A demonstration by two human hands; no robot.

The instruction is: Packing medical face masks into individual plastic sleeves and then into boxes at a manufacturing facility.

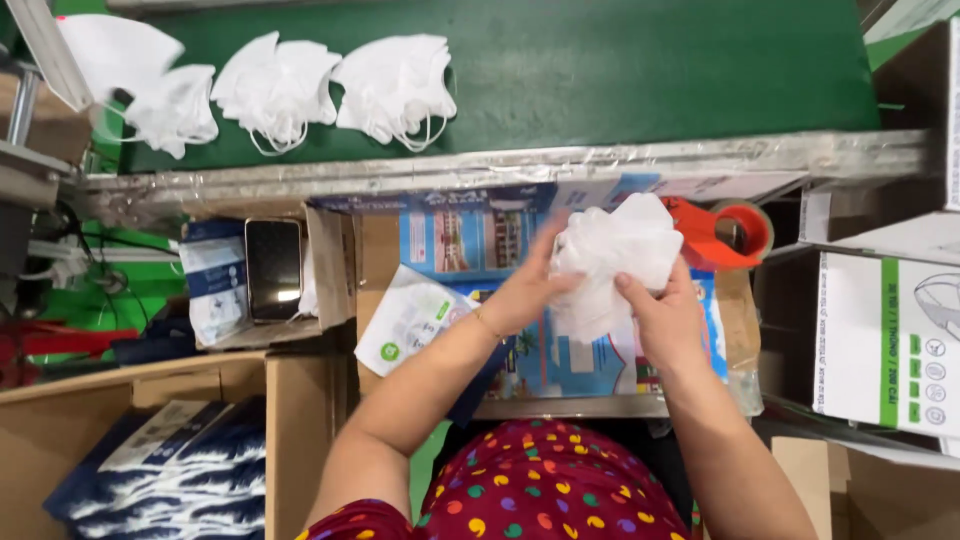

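White mask stack point(612, 255) pinched between left hand point(520, 295), right hand point(662, 318).

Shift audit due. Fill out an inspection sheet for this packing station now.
Surface: green conveyor belt above a printed work board.
Job's things: stack of white masks, held by both hands.
Clutter: three mask piles on the belt, white pouch, phone, orange tape dispenser.
Hands: left hand and right hand grip the stack.
Cables: nothing seen.
Surroundings: cardboard box of dark blue packets, white cartons.
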